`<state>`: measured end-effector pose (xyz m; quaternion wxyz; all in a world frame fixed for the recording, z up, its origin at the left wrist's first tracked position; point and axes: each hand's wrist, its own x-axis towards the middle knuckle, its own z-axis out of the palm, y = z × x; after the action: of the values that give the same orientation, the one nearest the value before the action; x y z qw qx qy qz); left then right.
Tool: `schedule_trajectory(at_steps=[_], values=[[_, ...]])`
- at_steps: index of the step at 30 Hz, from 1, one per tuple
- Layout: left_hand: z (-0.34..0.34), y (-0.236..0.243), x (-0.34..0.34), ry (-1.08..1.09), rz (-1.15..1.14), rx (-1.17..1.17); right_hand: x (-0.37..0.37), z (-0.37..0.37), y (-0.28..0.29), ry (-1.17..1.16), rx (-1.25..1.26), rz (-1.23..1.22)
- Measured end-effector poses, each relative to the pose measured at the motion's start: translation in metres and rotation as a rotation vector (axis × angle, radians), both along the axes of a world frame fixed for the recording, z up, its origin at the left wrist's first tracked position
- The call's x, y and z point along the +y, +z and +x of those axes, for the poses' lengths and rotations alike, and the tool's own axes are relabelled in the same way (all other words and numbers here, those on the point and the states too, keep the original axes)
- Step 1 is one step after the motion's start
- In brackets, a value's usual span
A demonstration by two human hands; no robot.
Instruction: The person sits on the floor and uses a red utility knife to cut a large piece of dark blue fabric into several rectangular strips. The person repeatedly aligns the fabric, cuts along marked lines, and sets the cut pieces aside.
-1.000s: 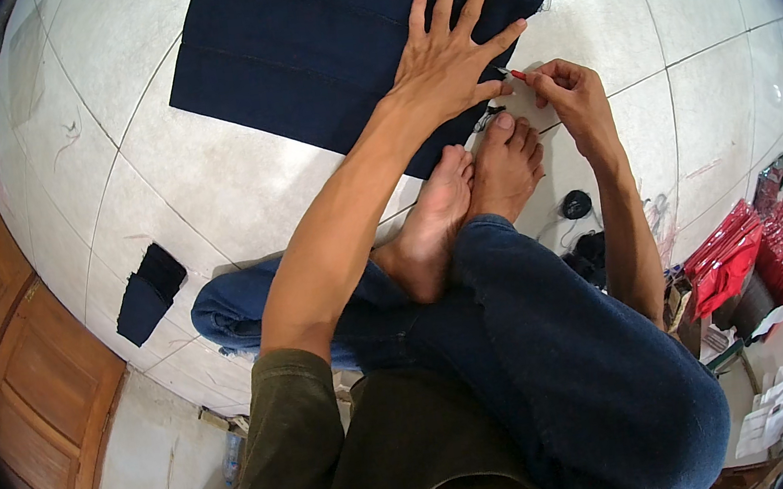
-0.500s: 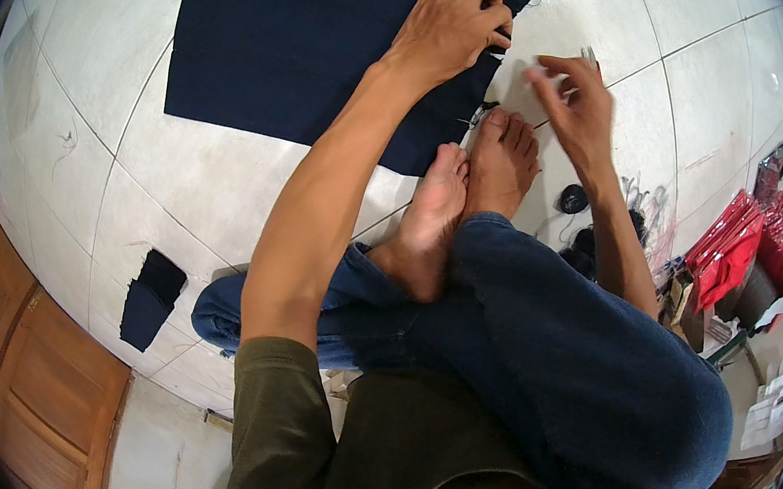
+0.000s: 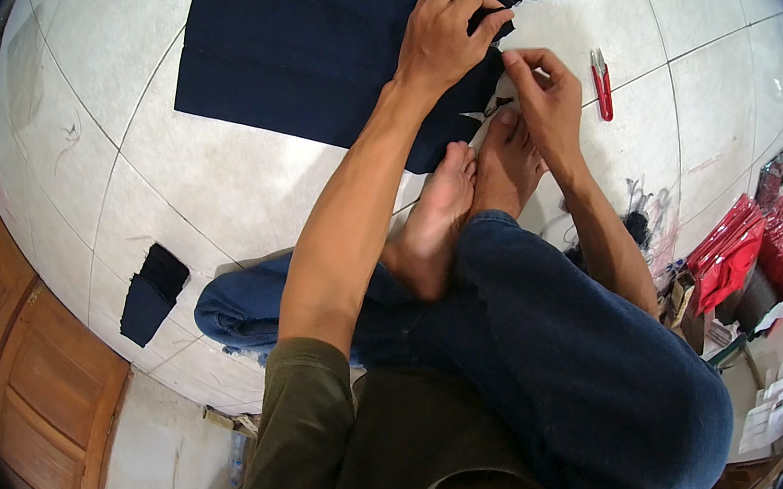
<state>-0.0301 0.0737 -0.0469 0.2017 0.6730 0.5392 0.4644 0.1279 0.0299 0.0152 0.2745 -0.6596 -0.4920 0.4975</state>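
Note:
A large navy cloth point(image 3: 292, 53) lies spread over the tiled floor in front of me, its right edge frayed with loose threads. My left hand point(image 3: 454, 30) rests over that edge, thumb and fingers pinched on a small fold of it. Just below, my right hand point(image 3: 547, 96) has its thumb and forefinger pressed together at the cloth's edge, above my bare feet point(image 3: 504, 169). Red-handled thread snips point(image 3: 602, 85) lie on the tiles to the right of my right hand, points away from me. Small dark scraps point(image 3: 497, 106) sit by my toes.
Two small dark cloth pieces point(image 3: 154, 293) lie at the left, near a wooden door point(image 3: 50, 380). Dark thread tangles point(image 3: 638, 226) are beside my right forearm. Shiny red packages point(image 3: 730, 249) stand at the right. My crossed legs in jeans point(image 3: 577, 349) fill the near side.
My right hand has moved left from beside the thread snips to the cloth's edge, leaving the snips in plain view on the floor. The cloth has shifted slightly right.

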Motion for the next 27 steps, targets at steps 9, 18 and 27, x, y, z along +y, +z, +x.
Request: schedule_trajectory(at_steps=[9,18,27], values=[[0.003,0.001,-0.001,0.004,-0.019,-0.039,0.013,0.009,-0.016,-0.065,-0.039,0.095],[0.001,-0.001,0.0,0.017,-0.024,-0.009,0.016,0.007,-0.008,-0.05,0.001,0.184],[-0.001,0.001,-0.001,-0.027,-0.006,0.002,0.017,0.01,-0.028,0.063,0.04,-0.025]])
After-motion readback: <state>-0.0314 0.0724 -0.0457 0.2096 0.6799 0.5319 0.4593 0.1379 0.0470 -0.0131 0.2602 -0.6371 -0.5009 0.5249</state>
